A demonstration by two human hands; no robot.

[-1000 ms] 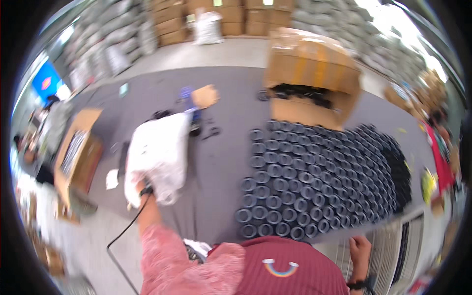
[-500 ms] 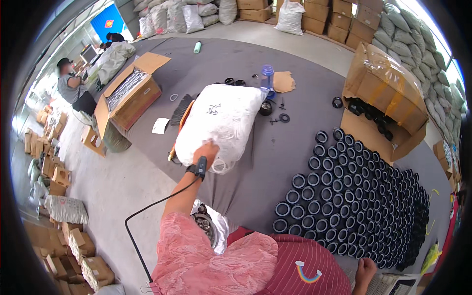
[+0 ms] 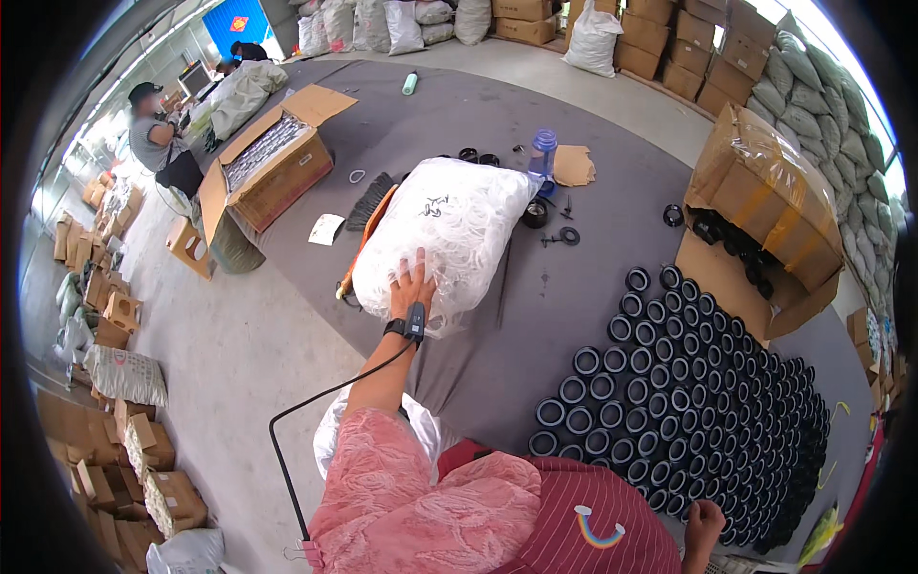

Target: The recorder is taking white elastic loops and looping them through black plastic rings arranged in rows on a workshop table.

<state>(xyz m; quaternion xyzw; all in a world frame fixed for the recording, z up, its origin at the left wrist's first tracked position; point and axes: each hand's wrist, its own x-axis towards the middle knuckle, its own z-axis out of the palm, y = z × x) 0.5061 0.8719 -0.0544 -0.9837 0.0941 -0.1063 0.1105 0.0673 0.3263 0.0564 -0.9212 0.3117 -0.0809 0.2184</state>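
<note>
The desk [image 3: 612,230] I'm watching has tons of black rings [image 3: 687,396] laid out, with black parts [image 3: 734,245] left in the carton [image 3: 760,182]. White bag [image 3: 459,206] sits left of them, looks unemptied — left grip [image 3: 413,284] splayed on it, clutching nothing; right grip [image 3: 705,521] curled near the rings, can't tell if it's holding anything.

A grey tabletop [image 3: 612,215] fills mid-frame. On it lie a white bag [image 3: 445,215] at centre, rows of black rings [image 3: 703,407] at lower right, an open carton [image 3: 284,187] at upper left and a taped carton [image 3: 760,196] at upper right.
</note>
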